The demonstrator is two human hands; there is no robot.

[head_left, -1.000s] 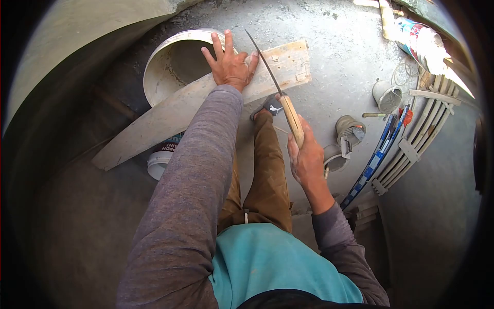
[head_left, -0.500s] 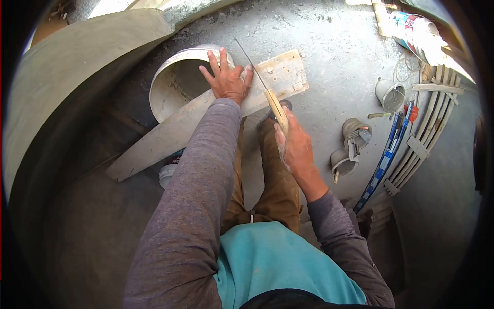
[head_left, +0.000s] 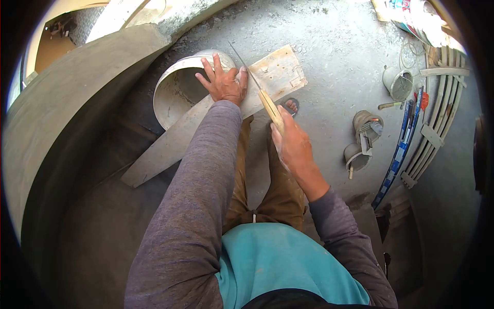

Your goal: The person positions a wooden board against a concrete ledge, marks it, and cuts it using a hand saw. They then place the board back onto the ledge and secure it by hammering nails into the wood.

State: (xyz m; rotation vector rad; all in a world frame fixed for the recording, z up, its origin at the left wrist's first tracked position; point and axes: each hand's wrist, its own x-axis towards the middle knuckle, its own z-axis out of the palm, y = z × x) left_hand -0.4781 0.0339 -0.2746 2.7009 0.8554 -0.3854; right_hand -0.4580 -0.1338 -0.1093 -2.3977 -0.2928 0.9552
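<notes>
My left hand lies with fingers spread on a pale wooden board, which rests across a white bucket tipped on its side. In my right hand is the yellowish handle of a handsaw. The saw's thin blade crosses the board just to the right of my left hand, and its tip reaches past the far edge. My right fingers are wrapped round the handle. A foot in a sandal shows beneath the board's right end.
On the right stand small buckets with tools, a blue level-like bar and a wooden slatted frame. A paint bucket is at the top right. A curved concrete wall borders the left.
The view has shifted a little, so the surroundings appear displaced. The saw blade still crosses the board, its tip slightly further left and lower in view. Both hands keep their holds.
</notes>
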